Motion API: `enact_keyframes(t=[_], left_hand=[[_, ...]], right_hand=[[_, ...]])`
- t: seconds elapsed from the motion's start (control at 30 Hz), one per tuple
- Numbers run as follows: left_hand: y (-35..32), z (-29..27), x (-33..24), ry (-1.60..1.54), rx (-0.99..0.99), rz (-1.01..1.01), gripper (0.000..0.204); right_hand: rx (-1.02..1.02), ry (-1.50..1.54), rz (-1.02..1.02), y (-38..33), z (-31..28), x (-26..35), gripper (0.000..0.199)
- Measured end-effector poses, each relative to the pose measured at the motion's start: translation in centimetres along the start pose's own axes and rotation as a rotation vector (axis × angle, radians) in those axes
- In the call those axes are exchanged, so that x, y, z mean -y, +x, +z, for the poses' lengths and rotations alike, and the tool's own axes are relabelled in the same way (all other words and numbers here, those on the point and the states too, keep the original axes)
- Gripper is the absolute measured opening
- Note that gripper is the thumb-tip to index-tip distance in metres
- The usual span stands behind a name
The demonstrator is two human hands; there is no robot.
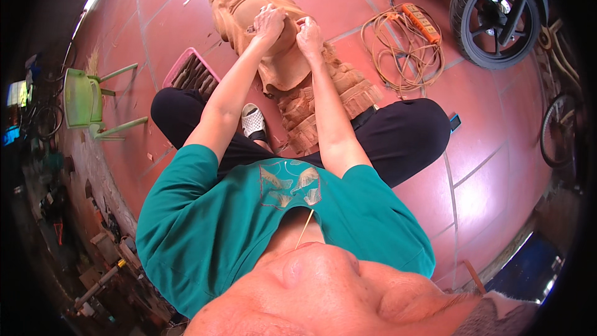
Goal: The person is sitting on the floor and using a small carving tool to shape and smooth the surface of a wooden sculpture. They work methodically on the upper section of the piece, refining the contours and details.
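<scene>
A large carved wooden statue (pixel 245 1) with a rounded, robed body lies on the floor in front of me. Its rough, blocky carved base (pixel 305 115) points toward my legs. My left hand (pixel 269 23) rests on the body with its fingers curled closed; a small dark bit shows beside the fingers, too small to name. Close by on the right, my right hand (pixel 309 36) is closed in a pinch against the wood. Whatever either hand holds, if anything, is hidden by the fingers.
A pink basket (pixel 176 67) of dark, stick-like tools stands left of my knee, near a green plastic chair (pixel 83 98). To the right lie an orange power strip (pixel 421 23) and a coiled cord (pixel 398 65). Beyond is a motorbike wheel (pixel 461 15).
</scene>
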State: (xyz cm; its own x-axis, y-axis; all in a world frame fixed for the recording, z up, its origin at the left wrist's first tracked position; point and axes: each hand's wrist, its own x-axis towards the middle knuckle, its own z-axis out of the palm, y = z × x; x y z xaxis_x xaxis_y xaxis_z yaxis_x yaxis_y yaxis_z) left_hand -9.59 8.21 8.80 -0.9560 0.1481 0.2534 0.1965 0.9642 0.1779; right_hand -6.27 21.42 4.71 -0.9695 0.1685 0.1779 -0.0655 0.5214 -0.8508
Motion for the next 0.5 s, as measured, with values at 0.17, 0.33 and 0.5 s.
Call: enact_keyframes(t=[0.17,0.33,0.5], left_hand=[[-4.9,-1.4,-0.2,-0.145,-0.017,-0.062,0.014],[-4.5,-1.6,-0.7,-0.064,-0.042,-0.018,0.015],[0.7,0.6,-0.3,0.027,-0.042,-0.042,0.016]], right_hand=[[-0.031,0.097,0.051,0.1,-0.2,-0.6,0.018],[-0.08,0.0,0.016,0.1,0.2,-0.8,0.021],[-0.021,0.094,0.0,-0.2,0.1,-0.2,0.025]])
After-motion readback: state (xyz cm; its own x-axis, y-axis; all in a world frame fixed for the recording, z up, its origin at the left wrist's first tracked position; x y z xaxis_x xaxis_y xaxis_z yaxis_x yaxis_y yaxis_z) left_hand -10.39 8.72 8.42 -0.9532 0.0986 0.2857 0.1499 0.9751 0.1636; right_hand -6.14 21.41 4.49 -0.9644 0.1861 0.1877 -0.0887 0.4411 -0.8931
